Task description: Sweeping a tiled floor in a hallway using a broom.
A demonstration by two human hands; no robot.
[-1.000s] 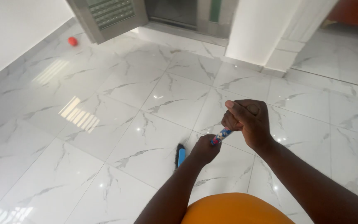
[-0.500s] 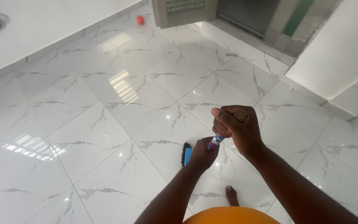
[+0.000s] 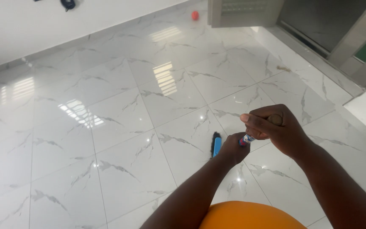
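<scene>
Far off to the left of the broom, a small dark thing sits up on the white wall, too tiny to make out. The shiny white marble floor looks slick, so the brush should slide easily over it. The broom head rests on the floor, blue on top with dark bristles that look soft and bendy. Just right of it, the left hand is closed around the low part of the broom handle, a thin stiff stick that looks light. A bright wrapper of blue, red and white covers the stick there, and I cannot see any label shape clearly. Higher up and to the right, the right hand is wrapped tight over the brown top end. Two spread grips like that seem a good hold. Far behind the broom, a small red ball lies by the grey door.
</scene>
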